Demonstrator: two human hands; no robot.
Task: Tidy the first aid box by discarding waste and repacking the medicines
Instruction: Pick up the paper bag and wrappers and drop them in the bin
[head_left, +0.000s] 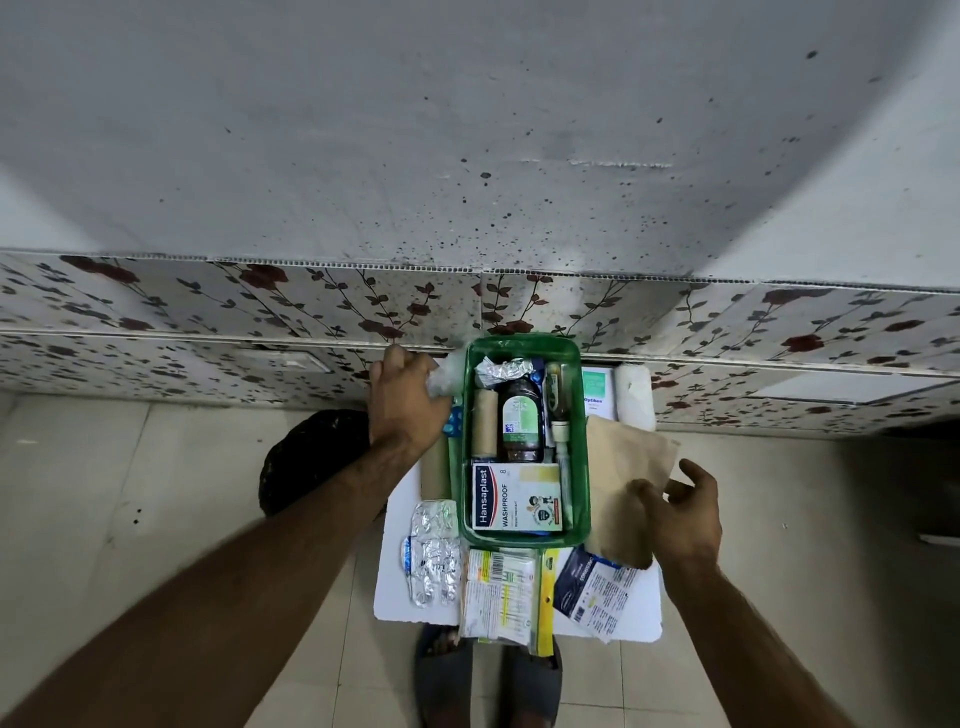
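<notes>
A green first aid box stands on a small white table. Inside lie a Hansaplast carton, a dark medicine bottle, a beige bandage roll, crumpled foil and a slim tube. My left hand is closed on a clear crumpled plastic wrapper just left of the box's far corner. My right hand hovers with fingers apart beside a brown paper envelope right of the box. Foil blister strips and printed medicine packets lie in front.
A black rubbish bag sits on the floor left of the table. A white box with green print and a white object lie behind the envelope. A folded leaflet rests front right. A flowered wall panel runs behind; my sandalled feet show below.
</notes>
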